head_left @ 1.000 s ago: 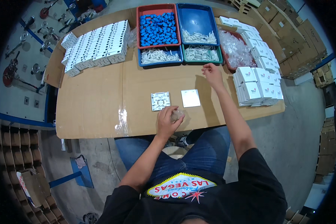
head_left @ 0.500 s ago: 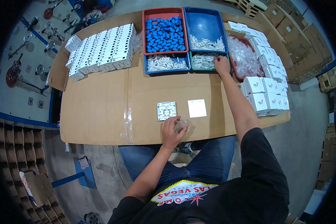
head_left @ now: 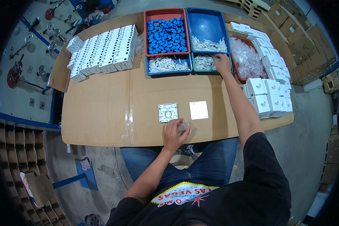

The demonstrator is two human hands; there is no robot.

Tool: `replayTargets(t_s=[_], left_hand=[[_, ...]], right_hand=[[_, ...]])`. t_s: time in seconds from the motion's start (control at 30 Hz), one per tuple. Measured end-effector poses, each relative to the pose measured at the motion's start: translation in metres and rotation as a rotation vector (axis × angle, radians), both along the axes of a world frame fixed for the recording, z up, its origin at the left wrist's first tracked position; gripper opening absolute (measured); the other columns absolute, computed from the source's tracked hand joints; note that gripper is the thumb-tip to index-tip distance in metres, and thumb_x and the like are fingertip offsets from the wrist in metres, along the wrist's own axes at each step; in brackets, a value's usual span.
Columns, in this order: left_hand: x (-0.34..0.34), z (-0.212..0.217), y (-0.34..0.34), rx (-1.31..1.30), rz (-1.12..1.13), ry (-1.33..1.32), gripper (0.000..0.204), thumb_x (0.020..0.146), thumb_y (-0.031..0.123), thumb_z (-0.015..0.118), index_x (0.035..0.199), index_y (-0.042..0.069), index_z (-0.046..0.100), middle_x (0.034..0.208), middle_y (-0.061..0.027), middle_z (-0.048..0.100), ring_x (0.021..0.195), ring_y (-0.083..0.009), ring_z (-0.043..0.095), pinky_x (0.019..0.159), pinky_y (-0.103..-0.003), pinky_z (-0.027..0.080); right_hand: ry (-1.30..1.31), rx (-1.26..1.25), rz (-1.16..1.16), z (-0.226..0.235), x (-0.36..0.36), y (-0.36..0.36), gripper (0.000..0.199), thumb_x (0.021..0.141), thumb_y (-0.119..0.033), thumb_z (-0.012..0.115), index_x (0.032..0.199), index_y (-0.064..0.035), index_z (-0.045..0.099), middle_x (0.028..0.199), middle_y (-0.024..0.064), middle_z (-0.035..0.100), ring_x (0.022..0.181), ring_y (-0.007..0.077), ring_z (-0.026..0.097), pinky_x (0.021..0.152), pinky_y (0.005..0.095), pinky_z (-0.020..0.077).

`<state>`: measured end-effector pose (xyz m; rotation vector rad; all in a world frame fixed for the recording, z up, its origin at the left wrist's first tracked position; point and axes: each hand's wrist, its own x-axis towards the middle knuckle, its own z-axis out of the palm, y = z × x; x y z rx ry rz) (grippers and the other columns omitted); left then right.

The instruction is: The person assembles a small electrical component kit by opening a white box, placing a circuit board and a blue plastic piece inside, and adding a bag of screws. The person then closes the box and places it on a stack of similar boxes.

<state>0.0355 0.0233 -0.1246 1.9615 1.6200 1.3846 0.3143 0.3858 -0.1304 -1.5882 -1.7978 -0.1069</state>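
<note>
My left hand (head_left: 173,135) is closed around a small clear plastic bag (head_left: 183,126) at the table's near side. Just beyond it lies a square white frame-like part (head_left: 168,112) with cut-outs and a patterned middle. To its right rests a plain white square plate (head_left: 198,110). My right hand (head_left: 223,64) reaches far forward to the right end of a green bin (head_left: 205,72) holding small white pieces (head_left: 204,62). Its fingers are bent together at the bin; whatever they grip is hidden.
A red tray (head_left: 146,28) of blue parts, a blue tray (head_left: 205,22) and a smaller blue bin (head_left: 169,75), both with white pieces, stand around the green bin. White boxes are stacked left (head_left: 105,51) and right (head_left: 260,94). A red bin holds clear bags (head_left: 246,56).
My right hand has shifted slightly farther away and left over the green bin. My left hand stays nearly in place with the clear bag, which looks more crumpled now.
</note>
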Motion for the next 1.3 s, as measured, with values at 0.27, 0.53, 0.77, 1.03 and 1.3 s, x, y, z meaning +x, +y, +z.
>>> replayTargets(t_s=[0.27, 0.53, 0.77, 1.03, 1.3], left_hand=[[0.000, 0.000, 0.000, 0.006, 0.007, -0.002, 0.046, 0.078, 0.022, 0.088, 0.114, 0.004, 0.065, 0.101, -0.0106, 0.067, 0.088, -0.0276, 0.065, 0.081, -0.041, 0.049], [-0.002, -0.001, -0.005, -0.078, 0.018, -0.068, 0.045, 0.081, 0.027, 0.086, 0.114, 0.003, 0.066, 0.102, -0.0103, 0.068, 0.094, -0.0286, 0.066, 0.085, -0.041, 0.050], [-0.003, 0.002, -0.002, -0.014, -0.013, -0.097, 0.044, 0.083, 0.026, 0.084, 0.116, 0.003, 0.065, 0.109, -0.0112, 0.070, 0.099, -0.0305, 0.066, 0.089, -0.042, 0.050], [-0.006, -0.004, -0.001, 0.021, -0.040, -0.106, 0.043, 0.082, 0.022, 0.082, 0.118, 0.006, 0.065, 0.113, -0.0102, 0.070, 0.101, -0.0315, 0.066, 0.089, -0.043, 0.049], [-0.006, -0.003, -0.002, 0.039, -0.037, -0.110, 0.043, 0.079, 0.016, 0.082, 0.117, 0.005, 0.065, 0.111, -0.0121, 0.070, 0.099, -0.0339, 0.067, 0.086, -0.043, 0.051]], right_hand=[[0.104, -0.157, 0.000, 0.018, -0.012, -0.004, 0.022, 0.090, -0.030, 0.072, 0.099, -0.0107, 0.080, 0.096, 0.0185, 0.075, 0.095, 0.0359, 0.072, 0.086, 0.0475, 0.0544], [0.765, -0.233, 0.358, 0.038, -0.038, -0.102, 0.022, 0.095, -0.012, 0.075, 0.113, -0.0007, 0.073, 0.085, 0.0017, 0.072, 0.076, 0.0066, 0.062, 0.069, 0.0241, 0.0497], [0.781, -0.535, 0.423, 0.052, -0.106, -0.295, 0.013, 0.096, -0.011, 0.073, 0.103, -0.0007, 0.071, 0.086, 0.0005, 0.069, 0.077, 0.0063, 0.058, 0.068, 0.0244, 0.0476], [0.353, -0.339, 0.571, 0.060, -0.123, -0.325, 0.011, 0.094, -0.007, 0.068, 0.103, 0.0001, 0.069, 0.119, 0.0126, 0.066, 0.103, 0.0281, 0.065, 0.085, 0.0369, 0.0545], [0.399, -0.449, 0.544, 0.066, -0.123, -0.335, 0.018, 0.099, -0.015, 0.064, 0.103, 0.0013, 0.071, 0.123, 0.0149, 0.066, 0.117, 0.0345, 0.061, 0.098, 0.0412, 0.0507]])
